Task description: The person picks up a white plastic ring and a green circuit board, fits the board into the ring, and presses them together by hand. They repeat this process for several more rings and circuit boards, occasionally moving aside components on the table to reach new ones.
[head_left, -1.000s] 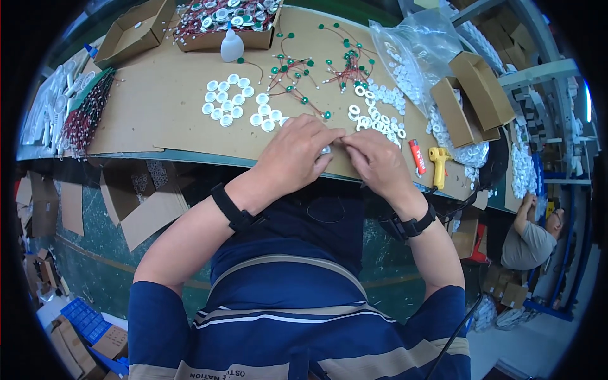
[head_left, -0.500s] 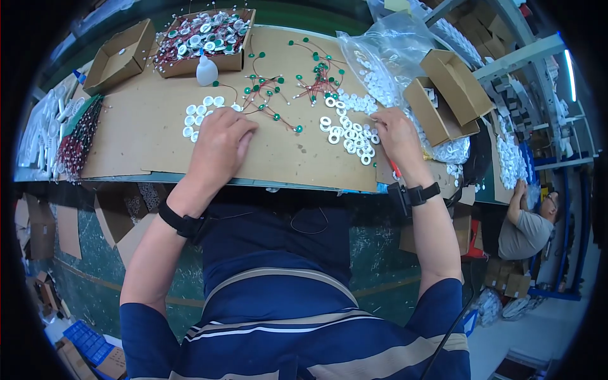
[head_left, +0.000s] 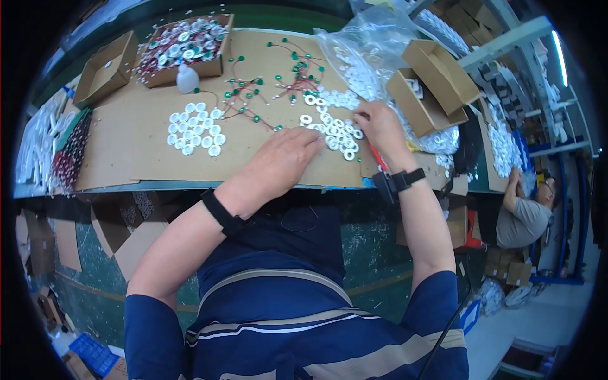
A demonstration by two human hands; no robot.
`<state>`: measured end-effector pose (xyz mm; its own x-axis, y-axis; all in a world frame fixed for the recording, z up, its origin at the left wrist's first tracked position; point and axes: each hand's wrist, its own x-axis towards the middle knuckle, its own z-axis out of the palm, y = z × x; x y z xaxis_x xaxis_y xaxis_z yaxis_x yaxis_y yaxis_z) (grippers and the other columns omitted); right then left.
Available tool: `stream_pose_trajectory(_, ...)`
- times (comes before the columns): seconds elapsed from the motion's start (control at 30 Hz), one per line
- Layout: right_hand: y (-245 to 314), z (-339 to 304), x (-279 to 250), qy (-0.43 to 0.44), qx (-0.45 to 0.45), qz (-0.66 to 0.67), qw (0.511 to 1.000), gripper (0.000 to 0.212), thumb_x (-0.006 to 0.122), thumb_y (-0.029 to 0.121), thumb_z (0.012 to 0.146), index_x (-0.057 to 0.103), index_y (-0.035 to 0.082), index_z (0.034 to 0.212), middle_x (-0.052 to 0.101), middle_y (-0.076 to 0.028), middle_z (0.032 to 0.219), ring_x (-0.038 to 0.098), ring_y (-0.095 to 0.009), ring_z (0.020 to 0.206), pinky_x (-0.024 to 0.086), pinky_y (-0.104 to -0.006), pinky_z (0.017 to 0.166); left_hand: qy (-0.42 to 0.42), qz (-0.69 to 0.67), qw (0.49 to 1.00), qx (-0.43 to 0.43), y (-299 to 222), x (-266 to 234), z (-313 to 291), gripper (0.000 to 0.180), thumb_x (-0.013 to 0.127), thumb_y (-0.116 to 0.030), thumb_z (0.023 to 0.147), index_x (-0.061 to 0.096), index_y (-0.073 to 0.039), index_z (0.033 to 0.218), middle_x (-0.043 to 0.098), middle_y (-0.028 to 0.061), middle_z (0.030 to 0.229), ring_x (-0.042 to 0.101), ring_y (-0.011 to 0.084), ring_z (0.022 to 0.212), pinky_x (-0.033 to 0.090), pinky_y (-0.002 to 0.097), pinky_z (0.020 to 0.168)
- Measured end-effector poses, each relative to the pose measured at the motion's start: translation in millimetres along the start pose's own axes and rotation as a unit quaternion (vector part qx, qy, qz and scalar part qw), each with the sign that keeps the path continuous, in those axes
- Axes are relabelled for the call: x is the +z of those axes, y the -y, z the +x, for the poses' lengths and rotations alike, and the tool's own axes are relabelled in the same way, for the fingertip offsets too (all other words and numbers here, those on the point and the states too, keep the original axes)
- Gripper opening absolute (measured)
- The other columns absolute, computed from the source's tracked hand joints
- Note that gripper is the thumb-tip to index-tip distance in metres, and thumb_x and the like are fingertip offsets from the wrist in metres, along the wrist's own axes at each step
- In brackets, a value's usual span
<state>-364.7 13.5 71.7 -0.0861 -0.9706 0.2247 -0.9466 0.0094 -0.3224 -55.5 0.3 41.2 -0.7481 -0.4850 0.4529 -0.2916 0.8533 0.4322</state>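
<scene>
While your left hand [head_left: 283, 163], fingers curled, and right hand [head_left: 382, 128], fingertips nearly together, flank the white rings [head_left: 341, 134] on the cardboard [head_left: 237, 142], any hold unclear, best separate one ring cleanly.

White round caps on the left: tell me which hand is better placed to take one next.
Left, probably. The left hand is nearer the white round caps, while the right hand is across the white rings, at their right side. Whether the left hand holds anything cannot be seen.
</scene>
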Motion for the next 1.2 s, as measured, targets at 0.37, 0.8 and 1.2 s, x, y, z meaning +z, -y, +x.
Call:
stream_pose_trajectory(0.37, 43.3, -28.7, -15.4, -0.031, -0.021, 0.055, 0.998, 0.019, 0.083, 0.019, 0.102, 0.087, 0.003, 0.113, 0.083, -0.019, 0.109, 0.081, -0.039, 0.102, 0.063, -0.0464, 0.092, 0.027, 0.018, 0.999, -0.017, 3.4, -9.3, -14.1, 0.033, 0.069, -0.005, 0.101, 0.08, -0.005, 0.132, 0.074, 0.0136, 0.125, 0.071, 0.0348, 0.126, 0.059, 0.0471, 0.11)
stream_pose_trajectory(0.8, 81.6, -81.5, 25.5, 0.02, -0.207, 0.15, 0.967, 0.015, 0.087, 0.004, 0.095, 0.084, 0.004, 0.109, 0.082, -0.012, 0.106, 0.079, -0.034, 0.104, 0.064, -0.0438, 0.092, -0.042, -0.072, 0.996, -0.033, 13.9, -31.3, -47.5, 0.029, 0.08, 0.002, 0.095, 0.082, -0.003, 0.124, 0.076, 0.0154, 0.117, 0.074, 0.0387, 0.11, 0.061, 0.0491, 0.097)
stream_pose_trajectory(1.2, 96.9, -80.9, 24.0, 0.052, -0.163, 0.118, 0.978, 0.016, 0.085, 0.006, 0.097, 0.084, 0.003, 0.112, 0.08, -0.014, 0.109, 0.078, -0.036, 0.106, 0.063, -0.0454, 0.093, -0.07, -0.099, 0.991, -0.049, 20.6, -28.1, -54.1, 0.039, 0.086, 0.002, 0.095, 0.082, -0.007, 0.132, 0.078, 0.0137, 0.115, 0.076, 0.0362, 0.109, 0.063, 0.0457, 0.093)
